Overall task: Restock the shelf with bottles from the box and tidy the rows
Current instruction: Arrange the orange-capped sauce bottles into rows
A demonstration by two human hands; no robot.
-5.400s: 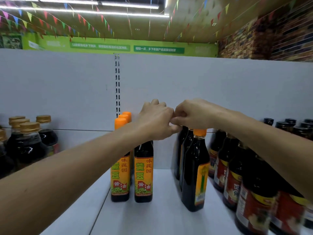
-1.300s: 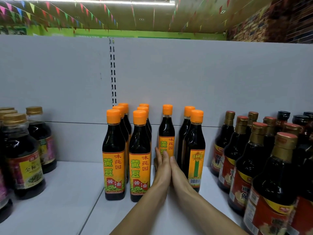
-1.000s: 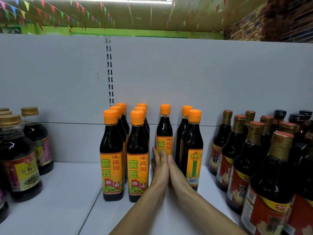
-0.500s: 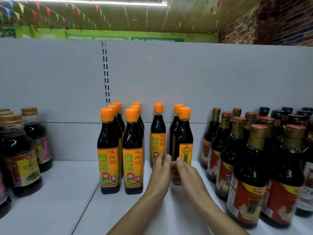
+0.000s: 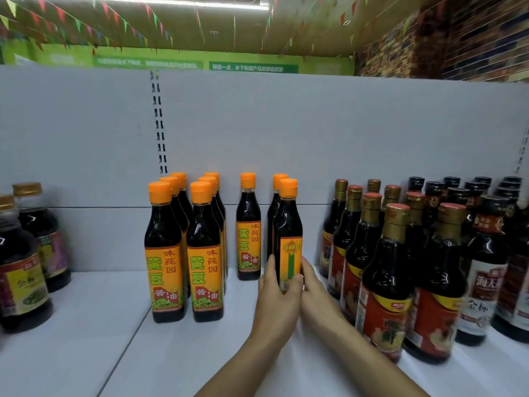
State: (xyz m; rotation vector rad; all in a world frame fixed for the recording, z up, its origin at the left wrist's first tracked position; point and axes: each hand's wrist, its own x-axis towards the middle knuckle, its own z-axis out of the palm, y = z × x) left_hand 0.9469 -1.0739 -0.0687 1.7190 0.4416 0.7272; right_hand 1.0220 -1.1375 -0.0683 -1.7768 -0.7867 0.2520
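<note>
1. We have both hands at the foot of the front bottle (image 5: 287, 224) in the rightmost orange-capped row. The left hand (image 5: 276, 299) wraps its lower label with the thumb laid across the front, and the right hand (image 5: 316, 296) presses fairly straight fingers flat against its right side
2. That bottle stands upright on the shelf (image 5: 86, 325), just ahead of a rear bottle (image 5: 275, 202) of the same kind. It shows a narrow green-striped panel, not the broad orange label, so we judge it is turned sideways and wants twisting to face front
3. Done, as far as we see: the two left rows (image 5: 164, 253) stand three deep, close together, labels forward
4. Left to do: the third row holds only a lone bottle (image 5: 248, 224), set back with bare shelf before it, and the fourth holds two. Both need filling and bringing level with the left fronts
5. The box is out of view, so we cannot tell what stock is left. We judge the restock roughly half done
6. The brown-capped bottles (image 5: 395, 267) stand near our right hand
</note>
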